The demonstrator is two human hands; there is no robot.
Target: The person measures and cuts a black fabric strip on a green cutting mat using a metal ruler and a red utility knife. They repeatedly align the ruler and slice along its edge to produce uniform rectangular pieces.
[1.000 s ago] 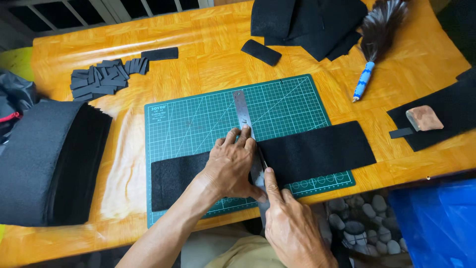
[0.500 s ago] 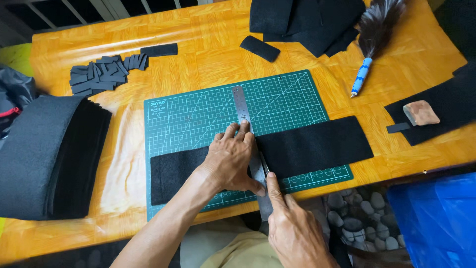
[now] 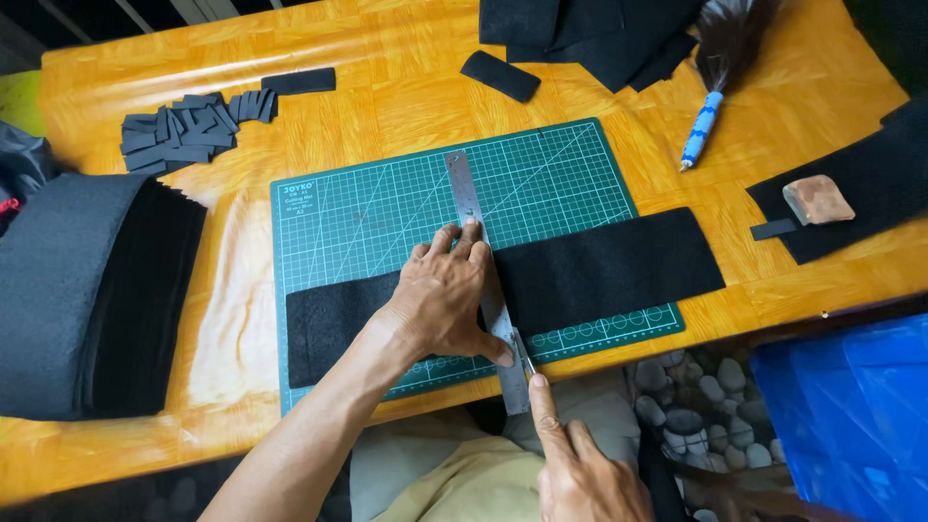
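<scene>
My right hand (image 3: 580, 464), nearest me at the table's edge, is clenched round a small knife (image 3: 525, 360) with its forefinger laid along it, the tip at the near end of the steel ruler (image 3: 480, 261) just past the felt's near edge, so I judge one cut across the strip is about done. My left hand (image 3: 447, 295) lies flat and spread, pinning the ruler across the black felt strip (image 3: 609, 271) on the green cutting mat (image 3: 387, 208). Next, I think, comes shifting the ruler sideways for another slice like the cut pieces (image 3: 188, 126) piled at the far left.
</scene>
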